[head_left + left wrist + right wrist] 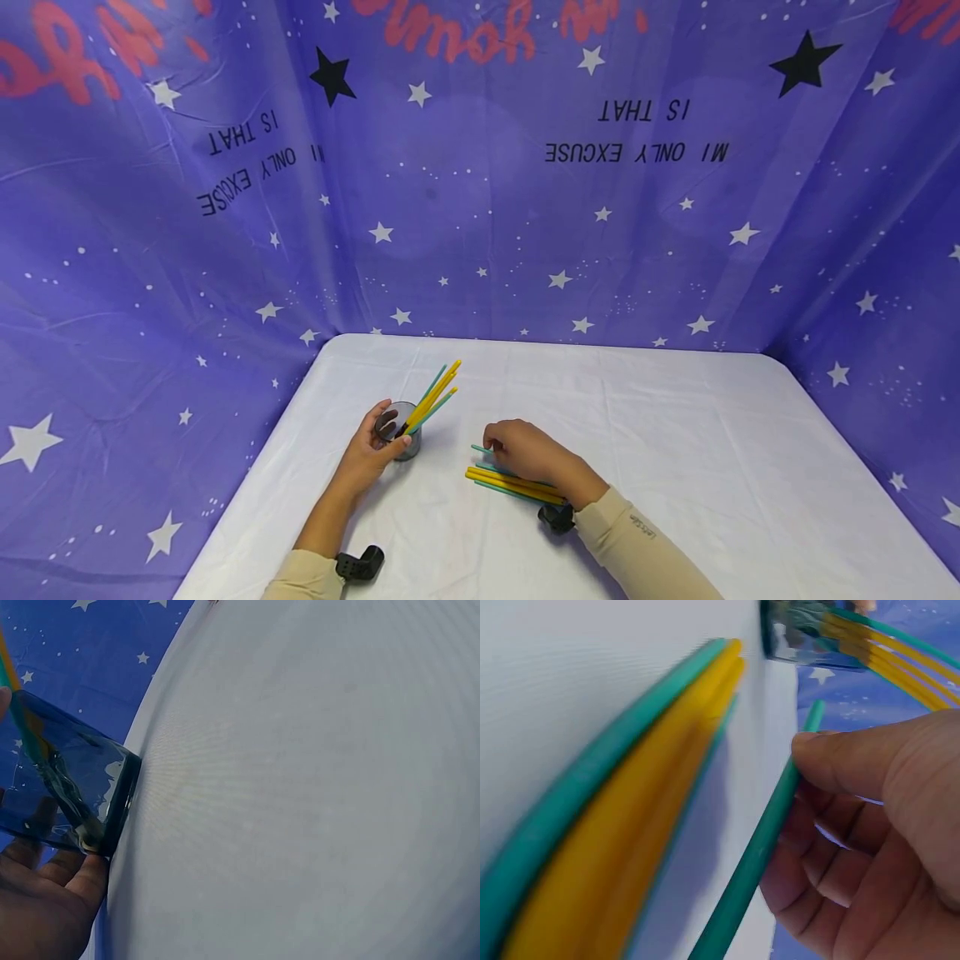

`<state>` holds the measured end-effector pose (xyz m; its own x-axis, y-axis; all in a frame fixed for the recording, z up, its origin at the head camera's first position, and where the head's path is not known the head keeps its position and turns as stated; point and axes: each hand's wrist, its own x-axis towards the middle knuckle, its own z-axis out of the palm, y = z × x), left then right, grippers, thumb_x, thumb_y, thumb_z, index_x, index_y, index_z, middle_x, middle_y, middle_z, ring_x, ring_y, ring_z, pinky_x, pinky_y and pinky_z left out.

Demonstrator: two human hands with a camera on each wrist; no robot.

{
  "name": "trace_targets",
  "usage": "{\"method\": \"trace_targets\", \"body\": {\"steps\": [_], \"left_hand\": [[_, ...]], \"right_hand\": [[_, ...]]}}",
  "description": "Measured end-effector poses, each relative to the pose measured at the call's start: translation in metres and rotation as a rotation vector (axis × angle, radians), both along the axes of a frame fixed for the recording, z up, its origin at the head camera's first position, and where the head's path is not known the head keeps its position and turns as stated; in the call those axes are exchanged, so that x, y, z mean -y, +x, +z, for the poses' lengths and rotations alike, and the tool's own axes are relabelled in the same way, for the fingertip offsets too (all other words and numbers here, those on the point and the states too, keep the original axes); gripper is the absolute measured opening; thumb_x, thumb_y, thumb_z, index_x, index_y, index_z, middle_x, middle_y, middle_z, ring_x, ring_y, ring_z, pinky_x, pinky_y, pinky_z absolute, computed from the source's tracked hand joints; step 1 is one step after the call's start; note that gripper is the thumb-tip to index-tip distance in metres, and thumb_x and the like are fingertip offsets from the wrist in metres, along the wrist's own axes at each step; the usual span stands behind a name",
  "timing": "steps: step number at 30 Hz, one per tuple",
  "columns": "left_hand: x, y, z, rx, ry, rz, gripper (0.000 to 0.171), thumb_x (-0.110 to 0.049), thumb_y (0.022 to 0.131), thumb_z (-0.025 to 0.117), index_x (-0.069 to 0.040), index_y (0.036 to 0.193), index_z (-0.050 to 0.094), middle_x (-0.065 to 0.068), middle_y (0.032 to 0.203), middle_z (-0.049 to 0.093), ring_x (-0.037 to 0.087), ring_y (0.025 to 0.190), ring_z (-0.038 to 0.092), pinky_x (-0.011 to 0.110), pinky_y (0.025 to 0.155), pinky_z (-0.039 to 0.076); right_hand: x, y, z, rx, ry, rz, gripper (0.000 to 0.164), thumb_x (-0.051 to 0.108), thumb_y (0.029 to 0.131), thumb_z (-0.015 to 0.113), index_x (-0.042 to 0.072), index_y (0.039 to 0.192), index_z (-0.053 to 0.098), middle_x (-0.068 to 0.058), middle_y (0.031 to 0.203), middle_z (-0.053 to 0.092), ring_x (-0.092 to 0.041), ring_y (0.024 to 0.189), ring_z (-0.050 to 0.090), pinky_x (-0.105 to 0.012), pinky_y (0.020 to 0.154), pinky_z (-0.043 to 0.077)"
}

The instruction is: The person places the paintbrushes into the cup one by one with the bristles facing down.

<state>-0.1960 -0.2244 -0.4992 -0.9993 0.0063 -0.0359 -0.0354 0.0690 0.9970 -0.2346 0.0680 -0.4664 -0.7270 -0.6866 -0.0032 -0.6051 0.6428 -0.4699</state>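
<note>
My left hand (363, 460) holds a clear grey-tinted glass cup (409, 451) standing on the table, fingers and thumb around its sides. Several slim yellow sticks (433, 403) and green sticks (444, 402) lean out of the cup toward the upper right. To the right, my right hand (534, 454) pinches one green stick (761, 836) between thumb and fingers; in the right wrist view its tip is a little apart from the table. Beneath that hand lie loose yellow sticks (504, 481) with green ones (577, 784) alongside, roughly parallel, their right ends partly hidden by the wrist.
A white cloth covers the table (660, 417). Behind and at both sides hangs a purple curtain (487, 183) with stars and lettering. Each wrist wears a small black camera, on the left (362, 565) and the right (557, 518).
</note>
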Motion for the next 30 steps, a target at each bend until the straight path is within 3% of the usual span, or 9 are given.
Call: {"method": "trace_targets", "body": {"steps": [5,11,20,30], "left_hand": [[0.000,0.001,0.001,0.000,-0.008,0.000,0.080,-0.007,0.090,0.073,-0.013,0.154,0.026,0.018,0.156,0.032,0.038,0.144,0.028,0.050,0.113,0.028],[-0.001,-0.001,-0.001,0.000,-0.011,0.002,0.081,-0.007,0.089,0.073,-0.013,0.155,0.026,0.019,0.155,0.033,0.038,0.144,0.029,0.050,0.113,0.029],[0.000,-0.001,-0.003,-0.003,-0.004,0.011,0.080,-0.005,0.089,0.072,-0.011,0.154,0.026,0.020,0.155,0.033,0.040,0.143,0.030,0.051,0.112,0.029],[0.001,0.000,-0.004,-0.006,-0.008,0.013,0.080,-0.005,0.089,0.072,-0.012,0.155,0.026,0.019,0.155,0.033,0.039,0.144,0.029,0.050,0.113,0.029]], "right_hand": [[0.000,0.002,0.014,-0.052,-0.090,-0.003,0.015,0.002,0.093,0.064,0.011,0.104,0.067,0.009,0.085,0.059,-0.010,0.076,0.053,-0.029,0.072,0.048],[-0.001,0.006,0.029,-0.043,-0.179,-0.012,0.020,0.004,0.096,0.064,0.013,0.114,0.065,0.010,0.087,0.057,-0.009,0.076,0.053,-0.027,0.070,0.049],[0.001,0.014,0.053,-0.071,-0.310,-0.023,0.017,0.007,0.097,0.064,0.013,0.112,0.062,0.010,0.090,0.057,-0.009,0.083,0.055,-0.028,0.071,0.049],[0.008,0.019,0.062,-0.060,-0.611,-0.092,0.017,0.005,0.095,0.065,0.012,0.109,0.057,0.004,0.091,0.061,-0.013,0.087,0.061,-0.028,0.069,0.056]]}}
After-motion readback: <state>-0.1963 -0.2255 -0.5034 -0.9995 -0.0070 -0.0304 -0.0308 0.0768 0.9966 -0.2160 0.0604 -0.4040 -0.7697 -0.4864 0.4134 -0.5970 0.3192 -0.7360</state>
